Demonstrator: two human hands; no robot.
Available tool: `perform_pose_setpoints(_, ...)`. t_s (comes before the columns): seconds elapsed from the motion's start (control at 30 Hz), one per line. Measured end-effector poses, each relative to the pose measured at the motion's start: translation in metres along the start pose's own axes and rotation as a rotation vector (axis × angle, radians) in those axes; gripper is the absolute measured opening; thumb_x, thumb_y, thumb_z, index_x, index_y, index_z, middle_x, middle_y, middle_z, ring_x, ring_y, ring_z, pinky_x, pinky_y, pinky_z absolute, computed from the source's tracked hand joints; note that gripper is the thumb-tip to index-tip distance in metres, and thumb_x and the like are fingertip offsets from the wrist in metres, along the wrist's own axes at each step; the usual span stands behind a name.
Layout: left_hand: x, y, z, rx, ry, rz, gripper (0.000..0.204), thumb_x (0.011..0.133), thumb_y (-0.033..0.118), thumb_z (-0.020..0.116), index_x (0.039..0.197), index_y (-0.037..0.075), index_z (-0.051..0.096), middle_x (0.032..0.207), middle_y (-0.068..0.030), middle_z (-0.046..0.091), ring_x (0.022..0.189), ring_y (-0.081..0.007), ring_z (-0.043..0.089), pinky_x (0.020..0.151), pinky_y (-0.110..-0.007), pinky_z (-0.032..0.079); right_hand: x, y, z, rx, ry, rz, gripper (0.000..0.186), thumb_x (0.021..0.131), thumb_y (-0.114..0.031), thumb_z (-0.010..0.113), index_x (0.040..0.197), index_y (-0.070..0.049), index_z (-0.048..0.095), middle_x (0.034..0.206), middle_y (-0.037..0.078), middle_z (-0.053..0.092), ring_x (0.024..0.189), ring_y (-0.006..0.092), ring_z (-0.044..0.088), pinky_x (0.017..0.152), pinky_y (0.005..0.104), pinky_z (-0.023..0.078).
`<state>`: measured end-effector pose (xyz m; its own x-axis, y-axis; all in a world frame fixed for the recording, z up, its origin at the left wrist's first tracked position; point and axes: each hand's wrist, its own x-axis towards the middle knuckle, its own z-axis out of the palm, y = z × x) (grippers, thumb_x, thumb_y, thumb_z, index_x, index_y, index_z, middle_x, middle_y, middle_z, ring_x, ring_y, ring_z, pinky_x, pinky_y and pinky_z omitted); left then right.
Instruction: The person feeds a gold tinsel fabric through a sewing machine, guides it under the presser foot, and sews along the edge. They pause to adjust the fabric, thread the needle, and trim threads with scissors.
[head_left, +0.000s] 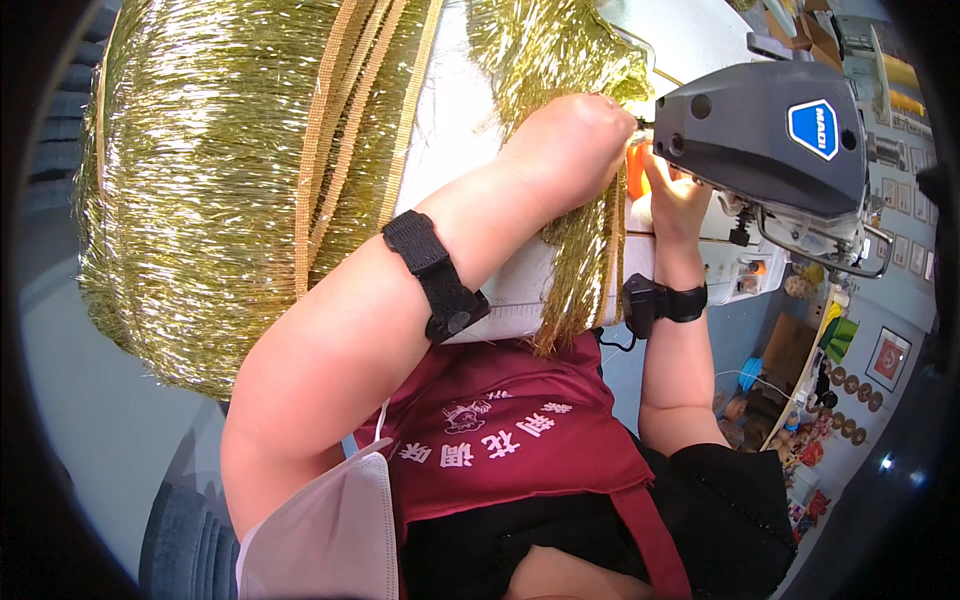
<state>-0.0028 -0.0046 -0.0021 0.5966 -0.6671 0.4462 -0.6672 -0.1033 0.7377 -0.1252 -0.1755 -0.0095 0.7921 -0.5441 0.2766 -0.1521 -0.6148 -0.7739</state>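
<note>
A strip of gold tinsel fringe [580, 270] with a woven edge hangs over the front of the white table and runs up under my left hand [580, 140]. That hand is closed, curled over the fringe beside the head of a dark grey sewing machine [765, 135]; its fingertips are hidden. My right hand [680, 200] is just below the machine head, its bent fingers closed round an orange object [638, 172]. Most of the orange object is covered, so its kind cannot be made out. The needle area lies behind my hands and the machine head.
A large heap of gold tinsel fringe [190, 200] with tan woven bands [335, 130] fills the left side. More fringe [540, 50] lies beyond my left hand. A clear plastic tray [752, 275] holds small items at the right. Shelves and craft items stand farther right.
</note>
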Motion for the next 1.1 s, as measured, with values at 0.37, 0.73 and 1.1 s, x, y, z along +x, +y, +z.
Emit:
perform_pose_setpoints(0.37, 0.000, -0.001, 0.000, -0.009, -0.064, -0.025, 0.009, 0.084, 0.010, 0.065, 0.081, 0.001, 0.068, 0.083, -0.0175, 0.069, 0.084, -0.0364, 0.069, 0.080, -0.045, 0.057, 0.001, 0.025, -0.005, 0.106, 0.009, 0.097, 0.041, 0.079, -0.019, 0.091, 0.112, -0.007, 0.069, 0.099, -0.001, 0.067, 0.078, 0.0082, 0.051, 0.071, 0.0259, 0.044)
perform_pose_setpoints(0.73, 0.000, -0.002, 0.001, -0.021, -0.102, -0.013, 0.010, 0.085, 0.010, 0.064, 0.082, 0.001, 0.068, 0.085, -0.0189, 0.069, 0.084, -0.0379, 0.069, 0.081, -0.046, 0.058, 0.002, 0.030, -0.008, 0.112, -0.019, 0.076, 0.041, 0.080, -0.017, 0.090, 0.113, -0.006, 0.068, 0.101, 0.000, 0.067, 0.082, 0.0085, 0.055, 0.072, 0.0258, 0.046)
perform_pose_setpoints(1.1, 0.001, -0.002, 0.002, 0.008, -0.111, 0.009, 0.012, 0.086, 0.010, 0.063, 0.082, 0.000, 0.068, 0.084, -0.0196, 0.069, 0.083, -0.0368, 0.070, 0.079, -0.045, 0.058, 0.005, 0.020, -0.006, 0.026, 0.011, 0.013, 0.040, 0.081, -0.013, 0.088, 0.115, -0.005, 0.067, 0.106, 0.002, 0.067, 0.087, 0.0099, 0.058, 0.075, 0.0259, 0.046)
